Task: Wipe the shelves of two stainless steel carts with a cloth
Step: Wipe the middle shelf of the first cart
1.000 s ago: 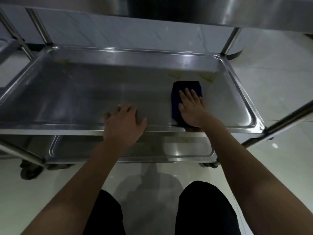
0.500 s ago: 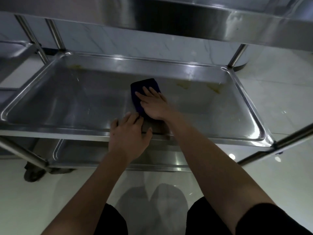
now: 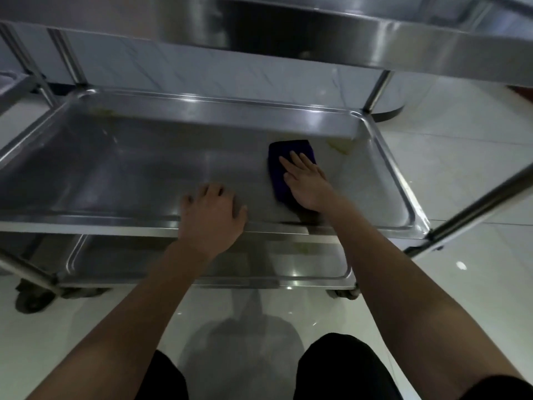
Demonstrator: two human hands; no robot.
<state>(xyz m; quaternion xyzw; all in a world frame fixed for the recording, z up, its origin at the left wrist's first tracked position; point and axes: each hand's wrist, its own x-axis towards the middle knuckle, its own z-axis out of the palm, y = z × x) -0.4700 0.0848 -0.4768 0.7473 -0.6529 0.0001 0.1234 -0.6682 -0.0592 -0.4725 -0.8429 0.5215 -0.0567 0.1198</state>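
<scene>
Nearest the camera, the person's two knees in dark trousers [image 3: 343, 368] frame a patch of glossy pale floor [image 3: 476, 174], and both bare forearms reach forward from there toward a stainless steel cart. Low down, the bottom shelf [image 3: 202, 267] of the cart shows beneath the arms, with a dark caster wheel [image 3: 30, 301] at its left corner and another partly seen at the right. Above it lies the middle shelf [image 3: 129, 174], a shallow tray with a raised rim. The left hand [image 3: 212, 216] rests over the near rim of this shelf, its fingers bent down onto the metal inside the lip and its thumb out to the right; it holds nothing. Just to the right and a little farther in, the right hand [image 3: 307, 180] lies flat with straight, slightly spread fingers pressing on a dark blue cloth [image 3: 281, 166], which lies folded on the right half of the tray, near the back. Beside the cloth, in the far right corner, a yellowish stain [image 3: 341, 145] marks the steel, and a fainter one [image 3: 101, 112] sits at the far left corner. Upright posts rise at the back corners, and the top shelf [image 3: 375, 44] crosses overhead. Part of a second cart [image 3: 17, 85] shows at the left edge.
</scene>
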